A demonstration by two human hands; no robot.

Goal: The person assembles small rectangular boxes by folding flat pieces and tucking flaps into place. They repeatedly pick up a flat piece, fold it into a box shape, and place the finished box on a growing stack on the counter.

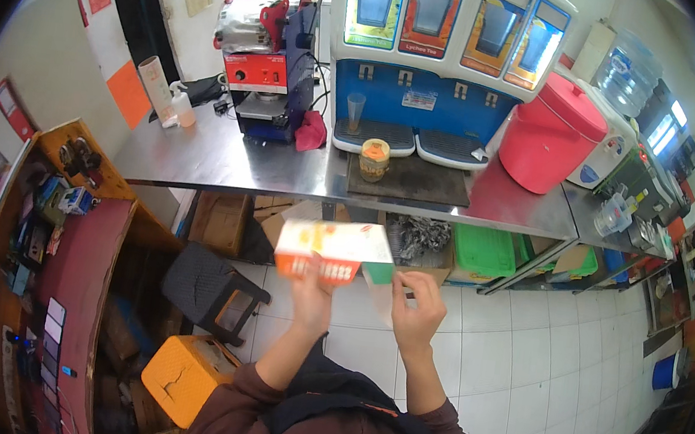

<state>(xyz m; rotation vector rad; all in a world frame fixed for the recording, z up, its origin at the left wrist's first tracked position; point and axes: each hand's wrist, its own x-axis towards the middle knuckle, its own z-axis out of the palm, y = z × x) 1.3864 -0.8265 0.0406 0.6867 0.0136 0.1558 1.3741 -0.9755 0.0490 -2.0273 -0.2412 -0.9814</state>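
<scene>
A white and orange cardboard box (336, 246), blurred by motion, is held up in front of me above the floor. My left hand (311, 297) grips its near side from below, fingers partly hidden by the box. At the right end a green and white flap (377, 273) stands out from the box. My right hand (418, 309) is closed in a pinch at the edge of that flap, thumb and forefinger together. What is inside the box cannot be seen.
Ahead runs a steel counter (272, 165) with a drink dispenser (430, 98), a red-fronted sealing machine (257, 70), a lidded cup (374, 160) and a pink drum (550, 133). A black stool (206, 291) and an orange stool (185, 379) stand at my left, beside a wooden desk (75, 272).
</scene>
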